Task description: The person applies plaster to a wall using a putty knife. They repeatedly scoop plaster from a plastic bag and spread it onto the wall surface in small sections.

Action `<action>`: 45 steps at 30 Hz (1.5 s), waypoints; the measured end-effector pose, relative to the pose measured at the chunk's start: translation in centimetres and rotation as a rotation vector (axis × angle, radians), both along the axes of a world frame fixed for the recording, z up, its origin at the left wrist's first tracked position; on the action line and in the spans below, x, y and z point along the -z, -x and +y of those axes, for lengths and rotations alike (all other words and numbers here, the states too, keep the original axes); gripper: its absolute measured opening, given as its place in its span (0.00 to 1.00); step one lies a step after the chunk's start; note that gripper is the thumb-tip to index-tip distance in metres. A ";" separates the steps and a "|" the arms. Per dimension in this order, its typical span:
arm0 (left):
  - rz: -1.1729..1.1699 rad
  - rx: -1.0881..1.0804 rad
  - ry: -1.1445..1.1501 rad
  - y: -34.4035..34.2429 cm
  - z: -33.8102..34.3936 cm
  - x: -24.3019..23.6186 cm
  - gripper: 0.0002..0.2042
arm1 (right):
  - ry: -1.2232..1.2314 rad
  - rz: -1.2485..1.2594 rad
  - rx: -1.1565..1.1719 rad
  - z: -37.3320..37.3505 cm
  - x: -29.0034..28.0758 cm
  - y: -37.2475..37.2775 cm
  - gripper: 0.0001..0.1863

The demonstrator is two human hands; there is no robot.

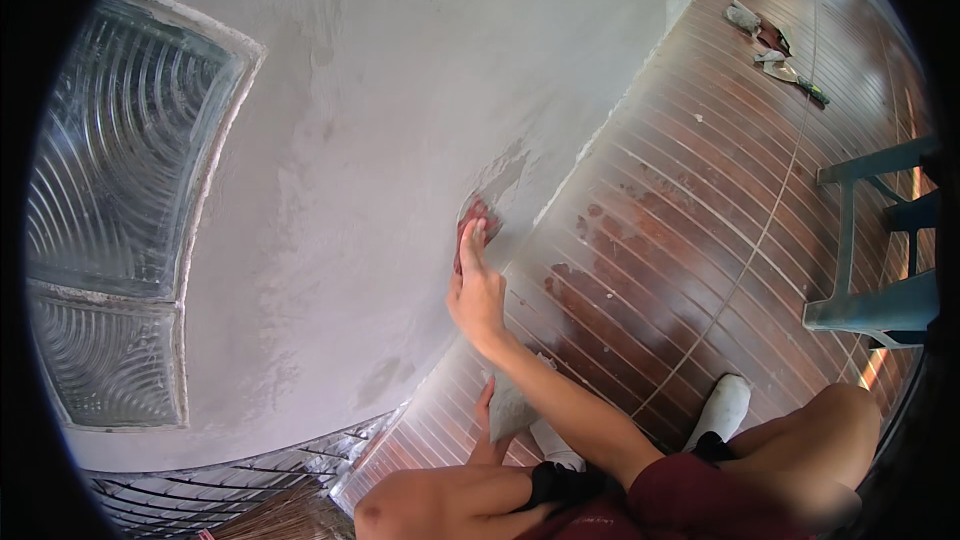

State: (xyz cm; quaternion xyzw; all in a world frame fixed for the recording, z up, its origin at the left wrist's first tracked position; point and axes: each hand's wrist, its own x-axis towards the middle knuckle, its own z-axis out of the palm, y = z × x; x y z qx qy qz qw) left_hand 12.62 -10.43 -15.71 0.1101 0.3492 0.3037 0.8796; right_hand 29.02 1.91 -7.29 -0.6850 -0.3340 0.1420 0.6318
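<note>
My right hand (478, 290) is pressed close to the grey plastered wall (370, 140), low down near the floor. It is closed on a dark red, flat scraper (475, 220), its fingers laid along the tool, whose face lies against the wall. A darker, wet-looking streak runs up from the scraper. Lower down, beside my left knee, my left hand (486, 410) grips a flat grey plate (512, 410) that looks coated with putty. Most of its fingers are hidden behind the plate and my leg.
Glass blocks (130, 150) are set in the wall at left. On the dusty red-brown slatted floor (640, 280) lie a smeared scraper (760, 28) and a putty knife (795, 77). A blue-green plastic stool (870, 310) stands at right. Metal grating (200, 490) and broom bristles (280, 515) show lower left.
</note>
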 end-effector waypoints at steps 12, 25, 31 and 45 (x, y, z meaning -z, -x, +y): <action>0.237 0.168 0.044 1.3 1.0 1.0 0.23 | -0.045 0.245 0.278 -4.5 -0.5 -7.7 0.30; 0.815 1.350 -0.520 -5.1 11.5 -8.4 0.26 | 0.011 1.153 -0.455 -15.3 8.0 -15.1 0.11; 0.851 1.671 -0.810 -9.6 13.9 -9.2 0.27 | 0.180 0.957 -0.666 -16.1 8.3 -13.9 0.07; 0.820 1.810 -0.846 -10.8 14.0 -7.4 0.30 | 0.196 0.955 -0.830 -15.3 9.7 -13.1 0.12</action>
